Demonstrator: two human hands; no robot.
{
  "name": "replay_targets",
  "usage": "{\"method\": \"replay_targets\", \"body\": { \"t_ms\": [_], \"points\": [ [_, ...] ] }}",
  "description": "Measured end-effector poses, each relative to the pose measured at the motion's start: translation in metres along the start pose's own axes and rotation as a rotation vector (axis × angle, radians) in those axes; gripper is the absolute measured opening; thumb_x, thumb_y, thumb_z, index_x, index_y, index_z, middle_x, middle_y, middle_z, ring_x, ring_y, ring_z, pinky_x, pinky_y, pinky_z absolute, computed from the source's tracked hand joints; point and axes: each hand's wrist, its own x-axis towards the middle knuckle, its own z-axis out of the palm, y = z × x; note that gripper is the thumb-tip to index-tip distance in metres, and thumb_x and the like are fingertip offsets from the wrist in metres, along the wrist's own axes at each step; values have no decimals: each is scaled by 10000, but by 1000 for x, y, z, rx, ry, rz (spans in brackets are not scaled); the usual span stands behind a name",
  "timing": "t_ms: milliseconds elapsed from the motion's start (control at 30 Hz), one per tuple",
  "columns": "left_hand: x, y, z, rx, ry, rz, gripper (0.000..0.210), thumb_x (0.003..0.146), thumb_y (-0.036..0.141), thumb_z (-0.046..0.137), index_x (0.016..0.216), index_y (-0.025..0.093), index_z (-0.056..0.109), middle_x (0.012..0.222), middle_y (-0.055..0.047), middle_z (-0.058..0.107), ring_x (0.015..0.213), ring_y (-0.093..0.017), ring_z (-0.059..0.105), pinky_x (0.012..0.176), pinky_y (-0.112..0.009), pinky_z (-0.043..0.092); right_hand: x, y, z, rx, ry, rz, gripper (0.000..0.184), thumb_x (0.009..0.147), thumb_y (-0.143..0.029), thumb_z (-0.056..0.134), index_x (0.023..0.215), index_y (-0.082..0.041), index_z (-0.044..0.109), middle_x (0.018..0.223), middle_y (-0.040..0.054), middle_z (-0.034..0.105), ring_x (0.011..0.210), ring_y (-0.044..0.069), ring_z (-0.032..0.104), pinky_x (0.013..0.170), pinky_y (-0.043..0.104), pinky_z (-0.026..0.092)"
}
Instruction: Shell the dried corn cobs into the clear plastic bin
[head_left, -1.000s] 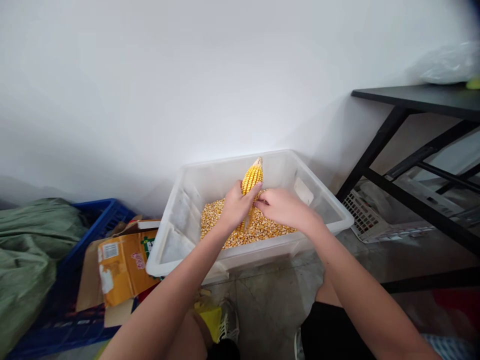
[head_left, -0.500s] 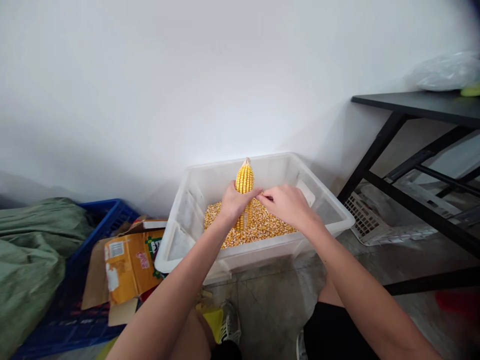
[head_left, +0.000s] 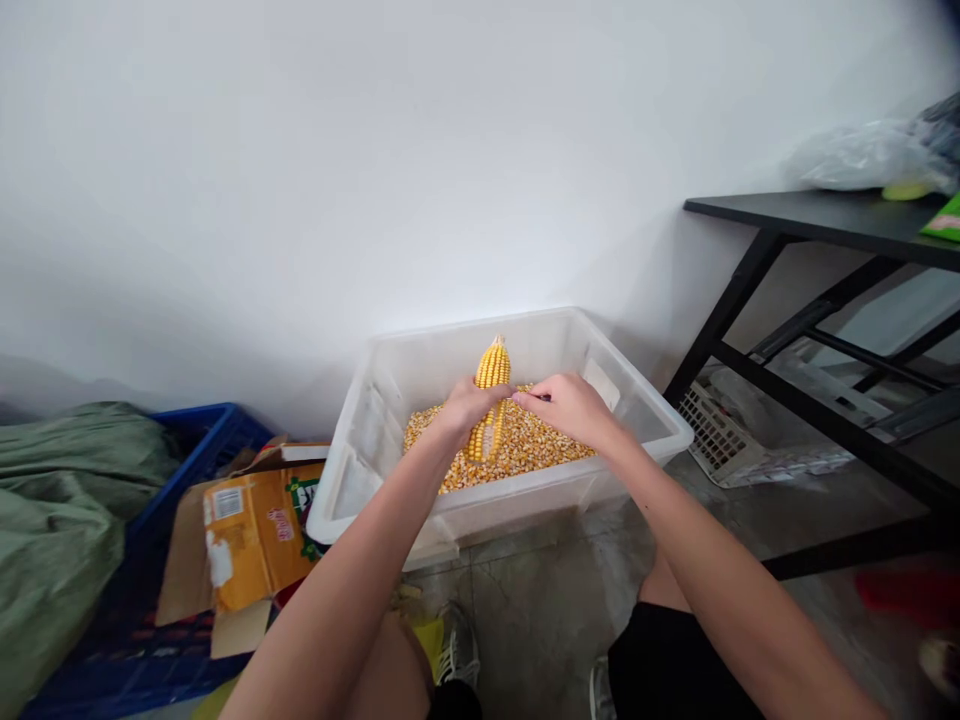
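Observation:
My left hand (head_left: pixel 469 402) is wrapped round an ear of corn (head_left: pixel 492 368), thumb across its front. The yellow ear stands nearly upright, its pale tip leaning slightly right, with a strip bare of kernels low on its side. My right hand (head_left: pixel 571 405) is pinched closed just right of the left thumb. Something tiny, too small to make out, shows at its fingertips. Below both hands, loose corn kernels (head_left: pixel 536 450) cover the bottom of a translucent white plastic bin (head_left: pixel 495 508).
A blue crate (head_left: pixel 217 425) with green cloth (head_left: pixel 60 490) and a torn orange carton (head_left: pixel 259 535) stands left of the bin. On the right are a black table (head_left: pixel 810 215) and a white basket (head_left: pixel 720 440) beneath it. A white wall rises behind.
The ear has tilted a little to the right and sits slightly lower in the view. The right hand stays pinched close to the left thumb. The camera view has shifted slightly.

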Motion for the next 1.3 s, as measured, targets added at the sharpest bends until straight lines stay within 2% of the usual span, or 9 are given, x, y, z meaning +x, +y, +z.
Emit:
{"method": "replay_targets", "body": {
  "t_ms": [133,300,467,600,767,1000,1133,1300],
  "points": [
    [0,4,0,-110,-53,-127,332,638,377,753,828,132,634,604,-68,650,530,-194,618,521,-299,509,1,2,-1,64,-15,11,520,902,-554,430,554,-173,495,499,-31,315,498,94,274,524,283,148],
    [6,-2,-5,-142,-69,-45,426,629,420,777,922,145,638,715,-80,687,590,-196,647,573,-303,520,-2,-9,-8,-67,-9,33,469,895,-517,462,574,-188,553,484,-14,393,487,108,312,530,292,157],
    [6,-2,-5,-157,8,-21,402,609,374,786,892,148,610,688,-57,660,569,-178,622,555,-293,502,-5,-22,-9,-163,24,45,428,896,-502,467,625,-209,622,506,11,463,484,124,318,535,302,166],
    [3,2,-4,-204,35,-64,379,597,305,765,890,165,569,646,-24,615,552,-169,594,543,-296,491,-4,-18,-7,-124,8,62,464,894,-526,458,586,-201,582,493,13,464,469,121,324,525,303,170],
    [5,1,-8,-230,111,-46,367,574,203,692,904,173,533,665,-10,573,568,-164,570,504,-284,467,-1,-3,-10,-97,-23,122,480,870,-543,476,543,-194,521,471,5,451,463,123,354,511,299,177],
    [10,-3,-10,-215,117,1,488,506,140,712,945,180,502,732,-6,561,650,-173,584,551,-286,485,2,3,-7,-37,-24,125,469,881,-527,457,560,-187,496,505,5,500,489,121,407,507,282,197],
    [12,-3,-7,-206,131,10,457,581,259,743,961,178,501,774,-27,578,686,-182,596,573,-292,495,2,-2,-3,-31,-10,70,448,890,-520,454,598,-191,539,503,-6,480,488,118,391,508,280,197],
    [14,-8,-8,-137,127,78,600,464,160,804,977,189,496,836,-22,566,718,-181,587,593,-290,501,2,-6,-3,-23,-94,51,417,889,-520,467,654,-201,598,522,-2,525,483,117,411,505,279,200]
  ]
}}
